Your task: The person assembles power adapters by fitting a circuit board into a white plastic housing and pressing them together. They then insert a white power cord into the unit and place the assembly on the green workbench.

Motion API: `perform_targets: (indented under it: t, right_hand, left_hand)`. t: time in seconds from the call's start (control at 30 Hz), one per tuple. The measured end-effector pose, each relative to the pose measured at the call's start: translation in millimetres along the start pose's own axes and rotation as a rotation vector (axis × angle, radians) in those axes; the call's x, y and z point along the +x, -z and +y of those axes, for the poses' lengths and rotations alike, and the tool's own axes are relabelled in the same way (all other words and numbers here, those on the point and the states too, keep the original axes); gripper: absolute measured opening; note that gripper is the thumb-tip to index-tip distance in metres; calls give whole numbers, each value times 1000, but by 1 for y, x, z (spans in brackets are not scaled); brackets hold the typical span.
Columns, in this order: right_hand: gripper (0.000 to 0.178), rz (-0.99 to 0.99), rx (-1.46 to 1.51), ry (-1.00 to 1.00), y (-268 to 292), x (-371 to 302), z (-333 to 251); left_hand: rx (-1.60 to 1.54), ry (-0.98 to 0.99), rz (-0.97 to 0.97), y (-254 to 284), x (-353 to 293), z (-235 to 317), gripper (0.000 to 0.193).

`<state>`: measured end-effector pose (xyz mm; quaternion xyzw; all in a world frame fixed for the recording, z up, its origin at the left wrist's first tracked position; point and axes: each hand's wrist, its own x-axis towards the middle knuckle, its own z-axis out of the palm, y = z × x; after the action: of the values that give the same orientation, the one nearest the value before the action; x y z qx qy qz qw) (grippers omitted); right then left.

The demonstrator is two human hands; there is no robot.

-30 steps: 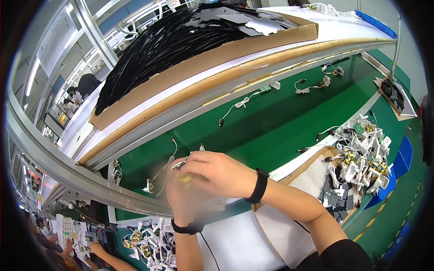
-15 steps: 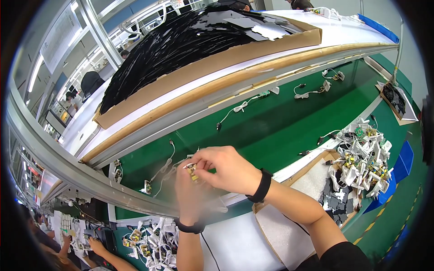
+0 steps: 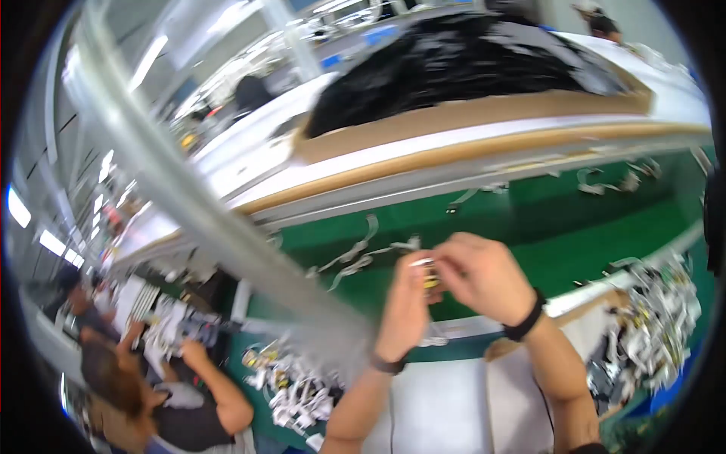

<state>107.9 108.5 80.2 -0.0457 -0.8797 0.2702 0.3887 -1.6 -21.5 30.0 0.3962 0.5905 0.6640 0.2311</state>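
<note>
My left hand [image 3: 404, 314] is closed round a small circuit board with a yellow block [image 3: 431, 281], held upright above the green conveyor belt [image 3: 491, 219]. From the other side my right hand [image 3: 488, 281] reaches in with bent fingers, pinching at the board's upper edge. A white piece shows at the top of the board, between the two hands. The picture is smeared, so the exact spot of the right fingertips is unclear. White cables with small boards [image 3: 359, 257] lie on the belt just left of my hands.
A cardboard tray [image 3: 469, 113] of black sheets stands on the shelf beyond the belt. A metal post [image 3: 249, 265] slants close by my left arm. Piles of white cabled boards lie right [image 3: 658, 310] and left [image 3: 295, 386]. A co-worker [image 3: 166, 393] sits at left.
The view has swung to the left, so the co-worker shows more fully and the scene sits further right. Both hands still hold the small board.
</note>
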Motion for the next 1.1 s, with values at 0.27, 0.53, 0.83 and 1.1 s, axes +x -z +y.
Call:
perform_targets:
  t: [0.27,0.53,0.83,1.1]
  right_hand:
    - [9,-81,16,-51,-30,1,-60]
    - [23,-211,-31,-37,-46,-9,-86]
    - [32,-89,-63,-49,-59,-9,-84]
    - [33,-93,-215,99,-64,-9,-76]
  left_hand:
    - [-30,-22,-60,45,-30,12,37]
    - [-169,61,-6,68,-43,13,38]
    - [-96,16,12,70,-41,8,40]
    - [31,-14,4,72,-41,7,37]
